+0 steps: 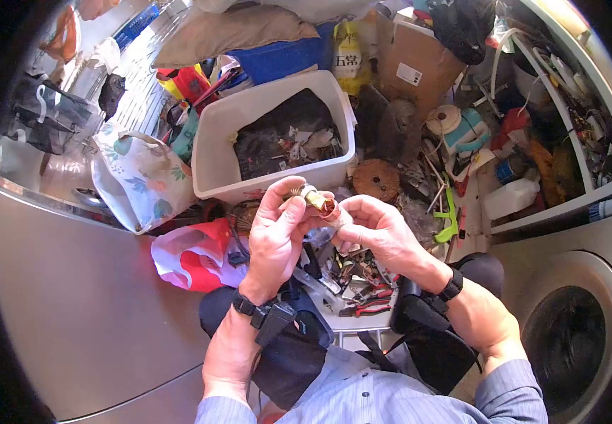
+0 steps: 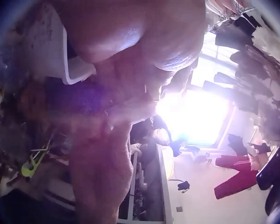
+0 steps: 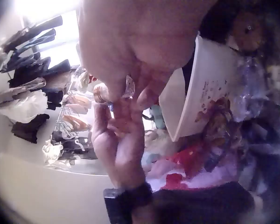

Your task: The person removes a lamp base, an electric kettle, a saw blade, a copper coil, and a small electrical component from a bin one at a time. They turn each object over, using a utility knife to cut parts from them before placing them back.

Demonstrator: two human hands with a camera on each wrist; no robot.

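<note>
Both hands hold a taken-apart light bulb (image 1: 314, 199) in front of the chest, above a heap of small parts. Its ribbed metal screw cap (image 3: 101, 93) points up and left, pinched between the thumb and fingers of my left hand (image 1: 276, 240). Yellowish and copper-red inner parts show in its middle. At the pale lower end, the thumb and fingers of my right hand (image 1: 385, 232) grip it. In the left wrist view the hands are blurred against the window glare, and the bulb is hidden.
A white plastic bin (image 1: 210, 134) with dark scrap stands ahead. Below the hands lie small parts and red-handled pliers (image 1: 373, 308). A red-and-white plastic bag (image 1: 196, 258) and a floral bag (image 1: 140, 180) are left. At right are a green tool (image 1: 449, 218) and a washing machine (image 1: 581, 283).
</note>
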